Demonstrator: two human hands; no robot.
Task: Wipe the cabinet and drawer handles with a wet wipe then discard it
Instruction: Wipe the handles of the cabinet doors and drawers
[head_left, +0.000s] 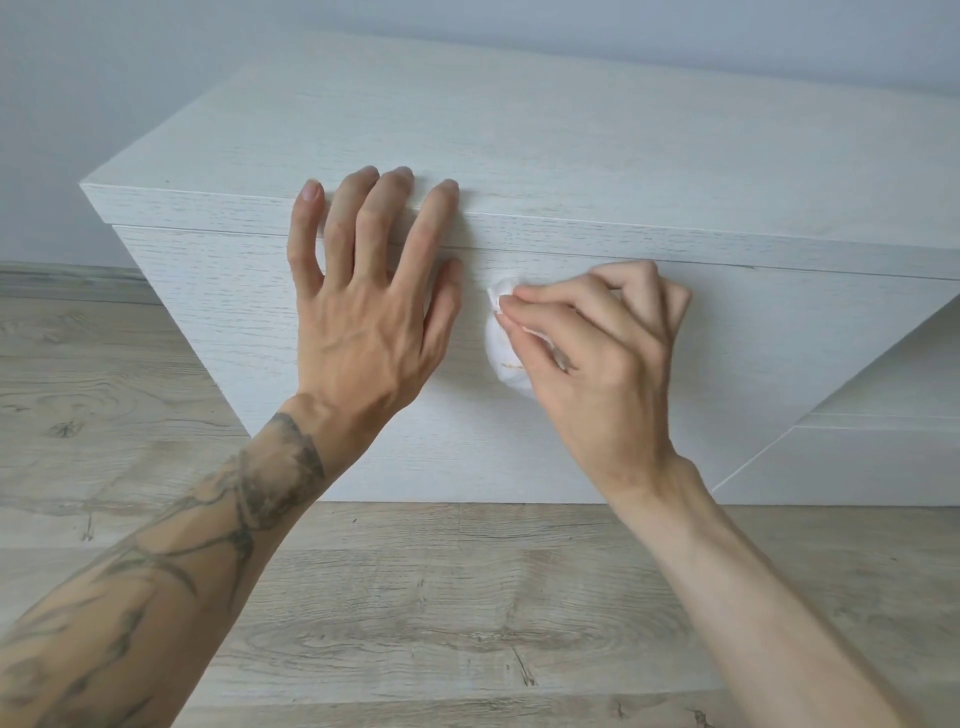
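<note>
Pinching the bunched wet wipe (506, 358) against the closed drawer front (753, 332), the right hand (597, 364) curls its fingers (550, 299) round it; the left hand (358, 312) rests straight-fingered on the cabinet (519, 130) top edge.

The floor (441, 613) is pale wood-grain plank with knots and dark streaks. A low cabinet (779, 338) in whitewashed wood grain stands directly on it, its back to the wall (156, 78) and its base meeting the planks in a straight line. A grey skirting (62, 283) runs along the floor's far edge at left. The left hand (358, 312) rests its fingertips on the front edge of the cabinet's flat top (571, 140).
</note>
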